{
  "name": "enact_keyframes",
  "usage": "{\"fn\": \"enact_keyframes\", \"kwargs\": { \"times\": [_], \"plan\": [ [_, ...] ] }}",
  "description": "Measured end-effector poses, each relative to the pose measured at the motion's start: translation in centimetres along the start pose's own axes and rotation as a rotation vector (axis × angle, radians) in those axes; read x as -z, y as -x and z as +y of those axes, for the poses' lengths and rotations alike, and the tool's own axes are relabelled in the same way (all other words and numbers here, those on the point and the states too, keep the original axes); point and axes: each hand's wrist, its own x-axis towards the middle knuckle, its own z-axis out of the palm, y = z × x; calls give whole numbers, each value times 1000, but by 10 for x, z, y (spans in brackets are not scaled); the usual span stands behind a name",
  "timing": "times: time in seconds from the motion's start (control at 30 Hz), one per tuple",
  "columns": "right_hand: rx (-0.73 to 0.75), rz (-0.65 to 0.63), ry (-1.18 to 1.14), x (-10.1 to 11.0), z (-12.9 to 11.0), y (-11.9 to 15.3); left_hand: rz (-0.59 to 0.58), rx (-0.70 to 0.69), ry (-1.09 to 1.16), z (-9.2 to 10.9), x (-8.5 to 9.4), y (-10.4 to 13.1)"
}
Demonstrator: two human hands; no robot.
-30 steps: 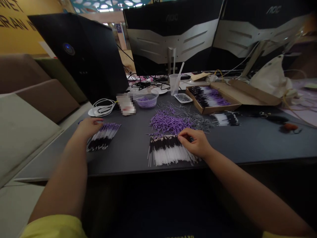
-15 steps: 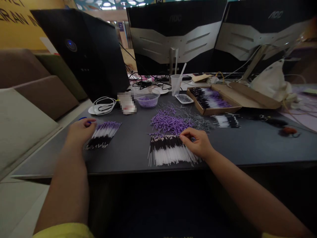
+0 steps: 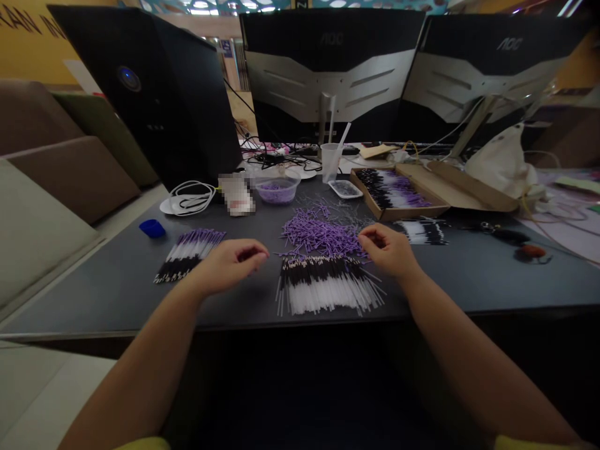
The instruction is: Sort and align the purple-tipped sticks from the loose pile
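My left hand (image 3: 230, 267) hovers between two bundles, its fingers curled in and thumb close to the fingertips, with nothing showing in them. Left of it lies a bundle of slim sticks (image 3: 187, 251) with purple caps, white middles and black ends. My right hand (image 3: 390, 251) is closed in a pinch at the right edge of a heap of small purple caps (image 3: 314, 230); whatever its fingertips hold is too small to make out. In front of the heap lies a wide row of black-and-white sticks (image 3: 328, 287) with pale metallic tips, without caps.
Behind the heap stand a plastic bowl of purple pieces (image 3: 277, 190), a small white tray (image 3: 345, 189) and a cup with a straw (image 3: 330, 159). An open cardboard box (image 3: 375, 209) of sticks is at right. A blue object (image 3: 152, 229) lies left. Monitors (image 3: 328, 75) stand behind.
My left hand has moved right, away from the left bundle, uncovering it and the blue object. My right hand has lifted off the stick row, up and slightly right beside the caps.
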Motion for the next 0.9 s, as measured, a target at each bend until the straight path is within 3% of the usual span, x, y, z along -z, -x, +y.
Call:
{"fn": "enact_keyframes", "kwargs": {
  "times": [0.1,0.23,0.53,0.9],
  "plan": [
    [-42,-94,174,-1,11,-3,-47,-27,-72,9,-26,-4],
    [-101,-220,314,-2,17,-3,-65,59,-193,7,-42,-8],
    [-121,-350,431,-8,11,0,-94,102,-324,14,-45,-5],
    [-162,-257,418,-8,4,1,-73,192,-497,9,-46,-11]
  ]
}}
